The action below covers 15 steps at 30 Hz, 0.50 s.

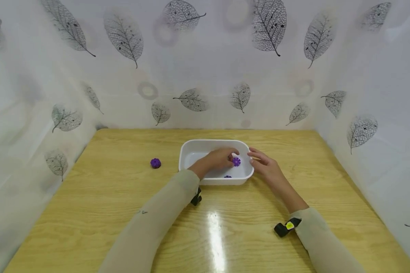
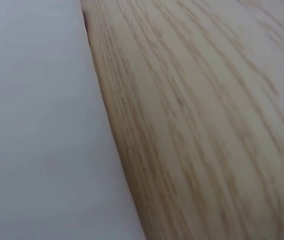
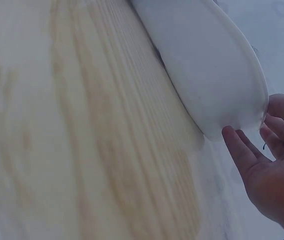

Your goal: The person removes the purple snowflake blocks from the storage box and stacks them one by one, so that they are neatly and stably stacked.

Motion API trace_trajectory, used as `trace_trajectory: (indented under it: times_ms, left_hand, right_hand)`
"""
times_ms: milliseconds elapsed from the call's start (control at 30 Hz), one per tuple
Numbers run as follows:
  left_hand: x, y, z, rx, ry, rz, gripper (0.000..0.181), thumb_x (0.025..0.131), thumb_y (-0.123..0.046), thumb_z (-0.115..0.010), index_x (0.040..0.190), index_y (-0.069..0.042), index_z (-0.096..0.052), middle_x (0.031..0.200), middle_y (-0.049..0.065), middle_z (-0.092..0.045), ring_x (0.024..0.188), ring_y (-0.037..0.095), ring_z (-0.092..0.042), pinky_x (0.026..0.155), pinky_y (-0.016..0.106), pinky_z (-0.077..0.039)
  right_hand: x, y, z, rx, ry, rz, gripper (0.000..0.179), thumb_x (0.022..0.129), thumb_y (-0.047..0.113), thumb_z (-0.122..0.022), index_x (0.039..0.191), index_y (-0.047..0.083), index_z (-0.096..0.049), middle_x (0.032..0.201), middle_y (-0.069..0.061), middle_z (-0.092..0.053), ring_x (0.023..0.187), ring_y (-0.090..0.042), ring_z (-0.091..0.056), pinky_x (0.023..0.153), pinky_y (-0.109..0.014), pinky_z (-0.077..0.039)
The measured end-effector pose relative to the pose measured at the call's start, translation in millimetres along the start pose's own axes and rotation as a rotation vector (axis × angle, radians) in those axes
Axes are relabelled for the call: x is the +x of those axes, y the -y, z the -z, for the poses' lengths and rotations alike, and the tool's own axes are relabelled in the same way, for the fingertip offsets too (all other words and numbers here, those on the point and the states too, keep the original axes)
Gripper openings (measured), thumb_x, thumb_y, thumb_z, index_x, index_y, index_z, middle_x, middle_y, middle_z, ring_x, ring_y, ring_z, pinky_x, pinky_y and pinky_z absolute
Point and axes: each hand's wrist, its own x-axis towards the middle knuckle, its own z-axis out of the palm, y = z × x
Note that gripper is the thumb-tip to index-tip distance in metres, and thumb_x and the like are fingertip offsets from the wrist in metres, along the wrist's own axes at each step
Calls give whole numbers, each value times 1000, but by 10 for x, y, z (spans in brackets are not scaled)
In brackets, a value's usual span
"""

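A white rectangular plastic basin (image 1: 216, 181) stands on the wooden table. Inside it, my left hand (image 1: 220, 157) reaches down with bent fingers, the thumb and index finger beside a purple flower-shaped piece (image 1: 236, 162). A gap shows between those two fingertips. Another purple piece (image 1: 227, 176) shows partly behind the basin's near rim. At the basin's right end, my right hand (image 1: 268, 167) holds the rim and wall; in the right wrist view the hand (image 3: 274, 155) has its thumb against the outer wall and its fingers at the rim. The left wrist view shows no hand.
To the left of the basin, a dark purple scalloped piece (image 1: 155, 163) rests on the wooden table (image 1: 123, 197). Pale curtains printed with leaves (image 1: 208, 68) hang behind the table and along both sides. Each wrist carries a small black camera.
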Motion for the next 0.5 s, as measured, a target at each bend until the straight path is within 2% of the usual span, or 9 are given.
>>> trace_trajectory:
  times_ms: [167, 333, 500]
  left_hand:
    - [-12, -24, 5, -14, 12, 11, 41, 91, -22, -66, 131, -20, -55, 108, -3, -63, 102, 12, -58, 94, 31, -46]
    - [-17, -27, 22, -24, 27, 20, 35, 90, -25, -67, 124, -20, -60, 104, -4, -63, 97, 10, -58, 89, 29, -46]
    - [-35, 19, 57, -53, -13, -55, 35, 88, -25, -70, 121, -16, -62, 106, -2, -65, 97, 11, -59, 90, 26, -46]
  right_hand:
    - [4, -21, 14, 4, 1, 4, 45, 98, 19, -55, 138, -1, -47, 155, -4, -30, 133, -36, -40, 96, -32, -48]
    - [72, -174, 57, 13, -4, 11, 46, 97, 24, -57, 138, 4, -49, 155, 1, -30, 132, -34, -42, 93, -28, -49]
    - [116, -295, 58, 13, -10, 32, 48, 95, 29, -59, 137, 7, -50, 153, 5, -32, 131, -31, -43, 94, -28, -49]
